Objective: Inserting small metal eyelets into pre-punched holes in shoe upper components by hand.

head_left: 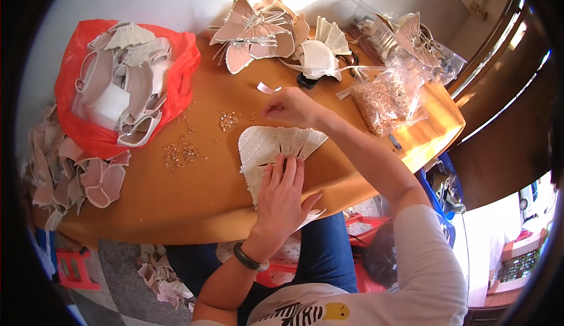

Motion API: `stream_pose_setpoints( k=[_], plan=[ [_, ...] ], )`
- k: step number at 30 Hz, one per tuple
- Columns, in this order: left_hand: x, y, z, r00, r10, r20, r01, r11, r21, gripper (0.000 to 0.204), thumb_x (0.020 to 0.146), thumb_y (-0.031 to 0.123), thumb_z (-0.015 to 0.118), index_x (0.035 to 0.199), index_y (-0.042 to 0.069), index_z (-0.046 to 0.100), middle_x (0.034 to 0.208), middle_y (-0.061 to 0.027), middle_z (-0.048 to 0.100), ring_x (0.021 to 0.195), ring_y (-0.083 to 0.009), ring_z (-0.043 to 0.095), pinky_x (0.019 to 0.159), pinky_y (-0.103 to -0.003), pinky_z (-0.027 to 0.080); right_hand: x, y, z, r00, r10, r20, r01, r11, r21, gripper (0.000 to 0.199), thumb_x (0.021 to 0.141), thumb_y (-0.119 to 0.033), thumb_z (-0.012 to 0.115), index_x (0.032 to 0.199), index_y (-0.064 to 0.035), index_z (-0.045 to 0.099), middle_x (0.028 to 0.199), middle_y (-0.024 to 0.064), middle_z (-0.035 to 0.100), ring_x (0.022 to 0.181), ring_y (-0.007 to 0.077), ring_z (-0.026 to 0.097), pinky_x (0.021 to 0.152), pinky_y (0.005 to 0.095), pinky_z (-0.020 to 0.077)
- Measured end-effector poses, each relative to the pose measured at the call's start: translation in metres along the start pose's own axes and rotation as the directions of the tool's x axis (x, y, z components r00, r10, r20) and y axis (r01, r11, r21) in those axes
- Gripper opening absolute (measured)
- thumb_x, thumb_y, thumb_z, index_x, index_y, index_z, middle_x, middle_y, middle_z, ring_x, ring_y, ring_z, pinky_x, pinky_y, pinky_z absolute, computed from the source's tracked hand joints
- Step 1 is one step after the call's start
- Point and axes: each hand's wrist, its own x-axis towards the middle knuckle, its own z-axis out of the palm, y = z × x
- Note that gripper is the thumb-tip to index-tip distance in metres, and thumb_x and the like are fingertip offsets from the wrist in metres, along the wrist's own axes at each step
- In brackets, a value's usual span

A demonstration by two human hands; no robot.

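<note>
A white fan-shaped piece with a herringbone pattern lies on the orange table. My left hand presses flat on its lower part, fingers spread, a dark band on the wrist. My right hand hovers just above the fan's top edge with fingertips pinched together; whether it holds a tiny bead I cannot tell. Small heaps of gold beads and more gold beads lie left of the fan.
A red plastic bag full of white shaped pieces sits at the left. Pink pieces pile at the left edge. Finished pink fans, a white cup piece and a clear bag of beads stand at the back.
</note>
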Motion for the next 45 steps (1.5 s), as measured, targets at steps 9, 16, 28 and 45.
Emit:
stream_pose_setpoints(
  k=[9, 16, 28, 45],
  plan=[
    [-0.001, -0.002, -0.002, 1.000, -0.006, 0.015, 0.007, 0.998, -0.056, 0.066, 0.083, 0.039, 0.069, 0.130, -0.002, 0.050, 0.134, -0.0193, 0.047, 0.129, -0.0386, 0.042, 0.107, -0.049, 0.035, 0.037, 0.017, 0.023, 0.999, -0.045, -0.023, 0.044, 0.998, -0.054, 0.014, 0.076, -0.011, 0.072, 0.089, -0.0045, 0.075, 0.083, 0.0122, 0.072, 0.080, 0.0284, 0.069, 0.075, 0.0361, 0.0540],
    [0.000, -0.002, -0.001, 1.000, -0.001, 0.009, 0.001, 0.999, -0.048, 0.065, 0.086, 0.040, 0.067, 0.131, -0.003, 0.050, 0.135, -0.0194, 0.048, 0.130, -0.0385, 0.042, 0.108, -0.048, 0.035, 0.020, 0.022, 0.012, 0.998, -0.018, -0.065, 0.014, 0.998, -0.056, 0.016, 0.077, -0.013, 0.072, 0.090, -0.0041, 0.074, 0.082, 0.0129, 0.072, 0.078, 0.0278, 0.069, 0.073, 0.0361, 0.0535],
    [-0.001, -0.003, 0.001, 1.000, -0.001, 0.009, 0.002, 1.000, -0.028, 0.066, 0.087, 0.043, 0.064, 0.130, -0.005, 0.051, 0.136, -0.0210, 0.048, 0.130, -0.0392, 0.042, 0.109, -0.048, 0.033, -0.081, -0.012, -0.016, 0.981, 0.075, 0.177, -0.101, 0.984, 0.147, 0.012, 0.082, -0.005, 0.073, 0.094, -0.0028, 0.073, 0.087, 0.0067, 0.068, 0.077, 0.0142, 0.064, 0.068, 0.0273, 0.0509],
    [-0.001, -0.002, 0.000, 1.000, 0.002, 0.013, -0.002, 1.000, -0.010, 0.066, 0.088, 0.044, 0.063, 0.131, -0.006, 0.051, 0.135, -0.0206, 0.048, 0.131, -0.0391, 0.042, 0.109, -0.048, 0.033, -0.078, -0.009, -0.014, 0.978, 0.063, 0.197, -0.089, 0.988, 0.127, 0.011, 0.081, -0.007, 0.073, 0.090, -0.0005, 0.072, 0.085, 0.0081, 0.067, 0.076, 0.0164, 0.065, 0.068, 0.0287, 0.0518]
  ],
)
